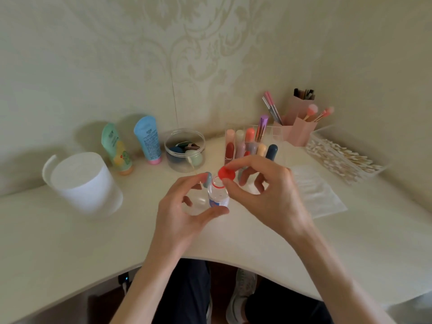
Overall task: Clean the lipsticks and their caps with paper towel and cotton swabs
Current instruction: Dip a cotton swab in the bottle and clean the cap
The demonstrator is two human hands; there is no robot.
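The right hand (268, 190) pinches a red cap (226, 173) just off the neck of a small clear bottle (217, 195) gripped by the left hand (184, 213) at frame centre, so cleaning seems barely begun, with the lipsticks (247, 146) standing racked just behind.

The left hand (184, 206) curled round a small bottle (218, 198); the right hand (264, 190), just right, seemingly pinched a red cap (225, 173).

The cream table (70, 242) carried a paper towel roll (84, 183), green tube (115, 148), blue tube (147, 139), clear jar (184, 149), lipstick organizer (247, 143), pink brush holder (297, 127), cotton swab tray (341, 157) and flat paper towel sheet (315, 192).
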